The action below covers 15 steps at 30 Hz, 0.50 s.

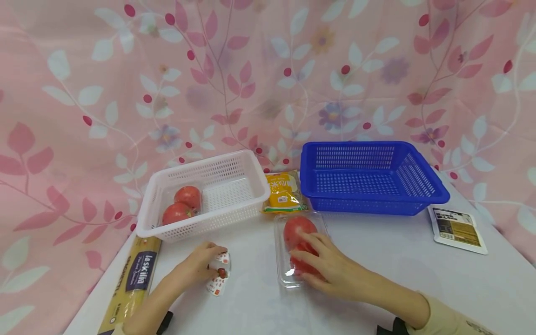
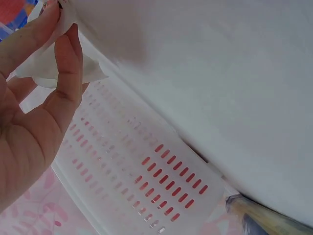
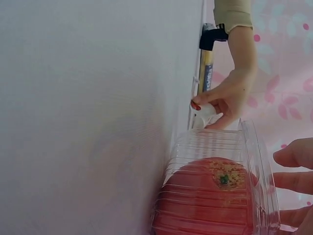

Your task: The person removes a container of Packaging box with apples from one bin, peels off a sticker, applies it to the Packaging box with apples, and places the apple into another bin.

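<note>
My left hand (image 1: 200,264) pinches a small white cup (image 2: 46,66) between thumb and fingers. Its printed lid (image 1: 219,274) carries a red picture and red lettering, and pointed corners stick out past the fingers. Over to the right, my right hand (image 1: 331,267) lies with spread fingers across the top of a clear plastic box (image 1: 281,260). Two tomatoes (image 1: 299,229) sit inside that box, partly covered by the fingers. In the right wrist view the fingertips (image 3: 286,182) are right at the box's lid, and one tomato (image 3: 205,200) shows through the ribbed side.
A white basket (image 1: 226,211) at the back left holds another box of tomatoes (image 1: 187,197). Beside it lie a yellow grain bag (image 1: 284,190) and a blue basket (image 1: 368,204). A spaghetti pack (image 1: 136,279) lies far left, a white pouch (image 1: 457,229) far right. A floral curtain (image 1: 259,83) hangs behind.
</note>
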Motion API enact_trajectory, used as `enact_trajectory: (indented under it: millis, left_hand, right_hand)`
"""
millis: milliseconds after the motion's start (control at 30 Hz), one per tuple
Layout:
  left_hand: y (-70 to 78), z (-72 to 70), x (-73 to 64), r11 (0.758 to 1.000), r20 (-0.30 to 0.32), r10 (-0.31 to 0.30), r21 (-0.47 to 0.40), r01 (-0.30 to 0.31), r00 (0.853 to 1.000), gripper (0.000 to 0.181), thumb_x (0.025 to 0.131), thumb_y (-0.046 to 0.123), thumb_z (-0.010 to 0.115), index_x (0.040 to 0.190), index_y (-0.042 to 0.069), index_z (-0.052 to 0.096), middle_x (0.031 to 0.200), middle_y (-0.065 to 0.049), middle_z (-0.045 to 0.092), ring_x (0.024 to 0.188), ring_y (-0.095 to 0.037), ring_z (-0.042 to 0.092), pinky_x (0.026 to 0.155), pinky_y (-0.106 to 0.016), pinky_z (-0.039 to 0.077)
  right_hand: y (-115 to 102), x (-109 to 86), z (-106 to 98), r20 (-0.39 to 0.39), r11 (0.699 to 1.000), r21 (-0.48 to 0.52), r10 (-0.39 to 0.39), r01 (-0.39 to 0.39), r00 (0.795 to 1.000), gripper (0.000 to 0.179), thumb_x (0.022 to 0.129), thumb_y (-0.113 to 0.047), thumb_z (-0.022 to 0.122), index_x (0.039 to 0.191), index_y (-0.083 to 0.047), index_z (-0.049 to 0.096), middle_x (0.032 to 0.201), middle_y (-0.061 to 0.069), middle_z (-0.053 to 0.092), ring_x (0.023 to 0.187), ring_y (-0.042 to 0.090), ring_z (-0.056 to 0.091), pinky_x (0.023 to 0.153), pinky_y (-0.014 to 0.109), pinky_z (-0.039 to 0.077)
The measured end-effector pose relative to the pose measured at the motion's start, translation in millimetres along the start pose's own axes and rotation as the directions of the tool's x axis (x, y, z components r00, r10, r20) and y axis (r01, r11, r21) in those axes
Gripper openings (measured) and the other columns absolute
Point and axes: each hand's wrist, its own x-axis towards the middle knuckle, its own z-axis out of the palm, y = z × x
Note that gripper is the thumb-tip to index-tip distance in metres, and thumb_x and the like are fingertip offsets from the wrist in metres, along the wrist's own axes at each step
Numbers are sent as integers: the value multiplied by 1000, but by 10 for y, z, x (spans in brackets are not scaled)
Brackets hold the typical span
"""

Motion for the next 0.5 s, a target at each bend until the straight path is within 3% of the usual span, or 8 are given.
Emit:
enact_trajectory:
  millis: [267,500]
  left_hand:
    - [146,-1,18,997,45,79,20,-80,996,46,70,1,76,113,0,62,107,-13,55,82,-19,50,69,-32,51]
    - [308,-81,118,981,5,196,-3,-196,981,42,73,3,73,113,0,62,106,-8,59,76,-14,52,63,-22,49]
  right_hand:
    - [-29,10,6,-31,999,-3,-53,53,998,41,84,-23,65,123,-13,55,136,14,38,120,26,35,87,45,46]
    - [-42,40,5,-60,994,-25,-107,105,993,40,86,-24,62,123,-12,55,138,11,38,121,29,35,88,46,45]
